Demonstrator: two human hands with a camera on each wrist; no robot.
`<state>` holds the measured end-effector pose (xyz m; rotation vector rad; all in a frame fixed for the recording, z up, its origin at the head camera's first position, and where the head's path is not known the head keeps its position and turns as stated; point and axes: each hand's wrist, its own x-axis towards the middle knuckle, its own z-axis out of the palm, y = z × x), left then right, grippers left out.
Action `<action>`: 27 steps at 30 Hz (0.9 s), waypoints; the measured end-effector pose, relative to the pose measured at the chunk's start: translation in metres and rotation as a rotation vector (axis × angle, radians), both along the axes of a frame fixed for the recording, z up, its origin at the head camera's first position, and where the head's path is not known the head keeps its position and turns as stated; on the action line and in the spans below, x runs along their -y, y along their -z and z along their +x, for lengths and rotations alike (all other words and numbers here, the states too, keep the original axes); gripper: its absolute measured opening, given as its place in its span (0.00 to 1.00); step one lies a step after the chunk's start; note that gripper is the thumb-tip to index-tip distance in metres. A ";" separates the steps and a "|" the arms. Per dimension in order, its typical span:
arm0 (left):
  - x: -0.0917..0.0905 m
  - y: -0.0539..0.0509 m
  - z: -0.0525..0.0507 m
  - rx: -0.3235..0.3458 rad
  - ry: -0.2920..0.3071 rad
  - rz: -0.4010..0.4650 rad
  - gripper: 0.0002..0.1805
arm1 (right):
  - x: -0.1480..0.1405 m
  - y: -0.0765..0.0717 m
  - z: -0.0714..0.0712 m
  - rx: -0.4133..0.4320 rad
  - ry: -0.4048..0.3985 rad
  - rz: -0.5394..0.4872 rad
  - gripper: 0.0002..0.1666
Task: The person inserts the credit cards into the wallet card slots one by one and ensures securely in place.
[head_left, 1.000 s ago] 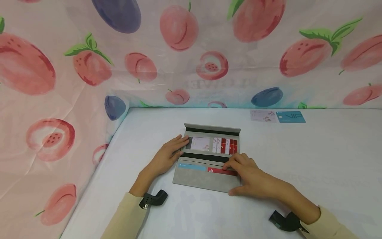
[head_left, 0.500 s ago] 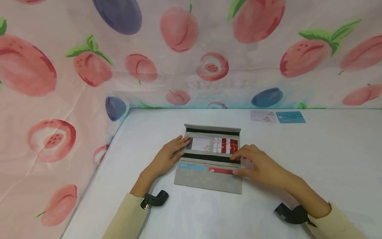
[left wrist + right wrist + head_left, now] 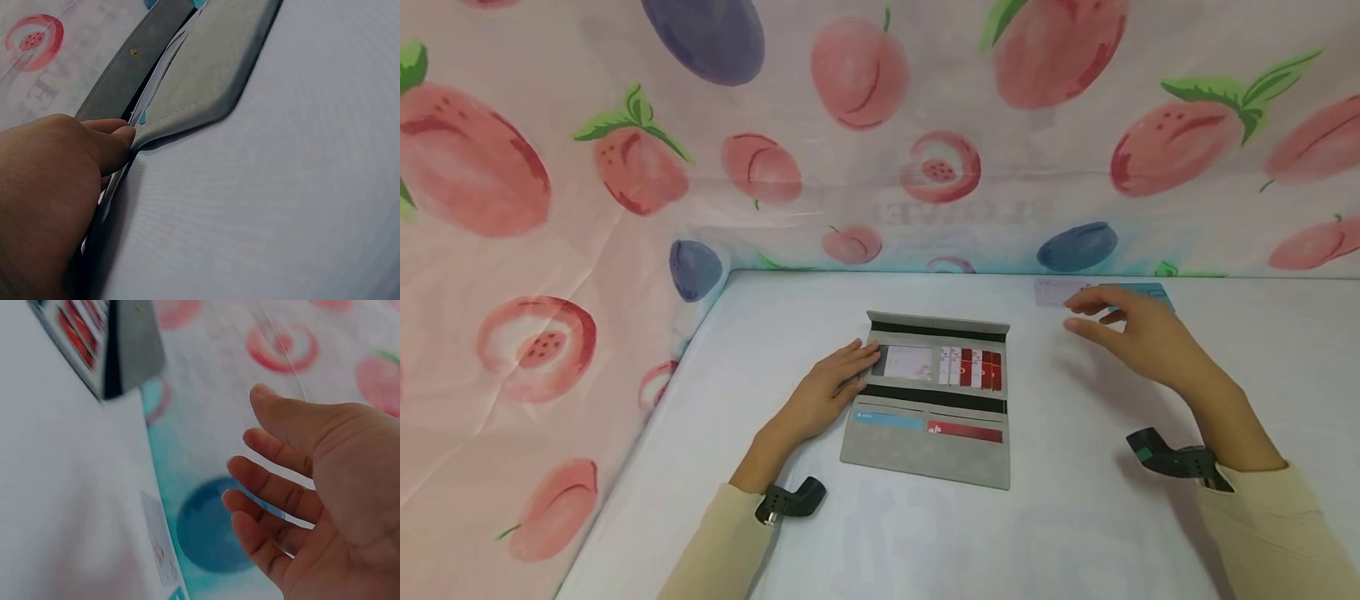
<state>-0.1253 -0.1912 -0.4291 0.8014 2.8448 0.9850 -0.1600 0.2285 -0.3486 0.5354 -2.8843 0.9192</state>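
Note:
A grey wallet lies unfolded on the white table, with a blue card and a red card in its front slots. Several red and white cards fill its upper section, beside a pale card. My left hand rests on the wallet's left edge, fingers fairly straight. The left wrist view shows the thumb touching that edge at the fold. Raised at the right, my right hand holds nothing, its fingers loosely bent. It partly covers a blue card beside a pale floral card.
A fruit-patterned sheet hangs along the table's back and left side. Each wrist wears a black camera mount, the left one close to the table and the right one over it.
My right hand has left the wallet's right side and moved up and to the right, towards the two cards at the back. The left hand and wallet stay nearly where they were.

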 end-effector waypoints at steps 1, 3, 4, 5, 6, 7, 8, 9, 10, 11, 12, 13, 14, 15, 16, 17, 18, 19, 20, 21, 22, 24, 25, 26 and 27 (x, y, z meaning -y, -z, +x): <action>0.000 0.000 0.000 0.000 0.000 0.001 0.27 | -0.005 0.000 -0.004 0.011 0.023 -0.017 0.20; 0.000 0.001 0.000 0.004 0.000 0.004 0.27 | -0.015 0.001 -0.010 0.037 0.068 -0.051 0.22; 0.000 0.001 -0.001 0.007 0.000 0.005 0.27 | -0.019 0.001 -0.013 0.054 0.091 -0.063 0.23; 0.000 0.001 -0.001 0.010 0.002 0.008 0.26 | -0.024 0.003 -0.016 0.073 0.116 -0.077 0.25; -0.001 0.002 -0.001 0.011 0.004 0.007 0.26 | -0.029 0.005 -0.018 0.082 0.139 -0.090 0.26; -0.001 0.002 -0.001 0.010 0.007 0.008 0.26 | -0.033 0.007 -0.020 0.093 0.162 -0.099 0.27; -0.001 0.002 -0.001 0.012 0.009 0.008 0.26 | -0.038 0.010 -0.022 0.102 0.180 -0.104 0.28; -0.001 0.002 -0.001 0.011 0.010 0.008 0.26 | -0.041 0.012 -0.023 0.111 0.201 -0.106 0.30; -0.001 0.002 -0.001 0.009 0.011 0.011 0.26 | -0.045 0.015 -0.025 0.115 0.219 -0.109 0.31; -0.001 0.002 -0.001 0.007 0.010 0.012 0.26 | -0.049 0.018 -0.026 0.114 0.230 -0.115 0.32; -0.001 0.001 -0.001 0.004 0.008 0.011 0.26 | -0.052 0.021 -0.027 0.110 0.247 -0.109 0.32; -0.001 0.001 -0.001 0.003 0.007 0.016 0.26 | -0.055 0.024 -0.028 0.108 0.258 -0.107 0.33; 0.000 0.001 -0.001 0.004 0.004 0.017 0.26 | -0.058 0.027 -0.029 0.107 0.270 -0.103 0.34; 0.000 0.000 -0.001 0.003 0.001 0.017 0.26 | -0.060 0.030 -0.030 0.112 0.279 -0.102 0.34; 0.000 0.000 0.000 0.004 0.001 0.017 0.27 | -0.063 0.033 -0.030 0.118 0.284 -0.102 0.35; 0.000 0.000 0.000 0.004 0.000 0.014 0.27 | -0.067 0.035 -0.030 0.123 0.290 -0.099 0.36; 0.001 0.000 0.000 0.005 0.001 0.011 0.27 | -0.069 0.038 -0.030 0.127 0.302 -0.096 0.37; 0.001 0.000 0.001 0.007 0.000 0.009 0.27 | -0.072 0.040 -0.030 0.135 0.309 -0.099 0.37; 0.001 0.000 0.001 0.008 -0.001 0.006 0.27 | -0.075 0.043 -0.030 0.139 0.319 -0.102 0.38; 0.001 0.000 0.001 0.009 -0.002 0.005 0.27 | -0.077 0.046 -0.030 0.143 0.330 -0.103 0.38; 0.001 0.000 0.001 0.010 -0.002 0.005 0.27 | -0.079 0.048 -0.030 0.143 0.338 -0.108 0.38; 0.000 0.000 0.001 0.011 -0.004 0.006 0.27 | -0.082 0.052 -0.030 0.145 0.360 -0.113 0.38; 0.000 0.000 0.002 0.010 -0.005 0.006 0.27 | -0.083 0.054 -0.030 0.148 0.367 -0.113 0.38; 0.000 0.000 0.002 0.009 -0.005 0.006 0.27 | -0.084 0.056 -0.030 0.152 0.370 -0.115 0.37; 0.000 -0.001 0.001 0.009 -0.005 0.006 0.27 | -0.085 0.058 -0.030 0.155 0.372 -0.110 0.37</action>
